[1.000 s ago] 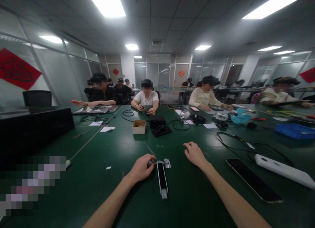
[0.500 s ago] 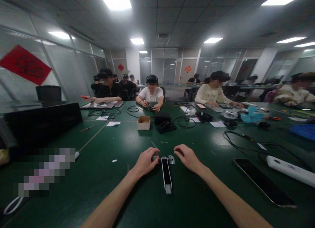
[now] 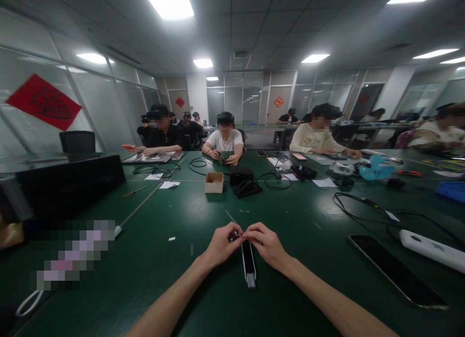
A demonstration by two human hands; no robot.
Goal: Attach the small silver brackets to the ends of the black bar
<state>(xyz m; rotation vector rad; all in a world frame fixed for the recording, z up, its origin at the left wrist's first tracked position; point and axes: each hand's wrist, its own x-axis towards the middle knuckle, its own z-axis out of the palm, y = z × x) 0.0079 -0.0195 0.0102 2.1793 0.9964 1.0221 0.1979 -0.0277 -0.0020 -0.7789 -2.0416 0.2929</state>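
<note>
A long narrow black part with a silver frame [image 3: 249, 263] lies on the green table [image 3: 152, 279] straight in front of me. My left hand [image 3: 222, 243] pinches its far end from the left. My right hand [image 3: 267, 243] meets it from the right, fingers closed over the small metal bracket at that same end, which they now hide. The two hands touch at the fingertips.
A dark phone [image 3: 395, 270] and a white power strip [image 3: 432, 250] lie to my right, with black cables [image 3: 363, 206] behind them. A small cardboard box [image 3: 214, 182] and a black device [image 3: 242, 181] stand mid-table. Several people sit along the far side. A black case [image 3: 69, 179] stands at left.
My right hand has moved left from the bare table onto the far end of the part, covering the bracket. My left hand stayed on that end. The view shifted slightly.
</note>
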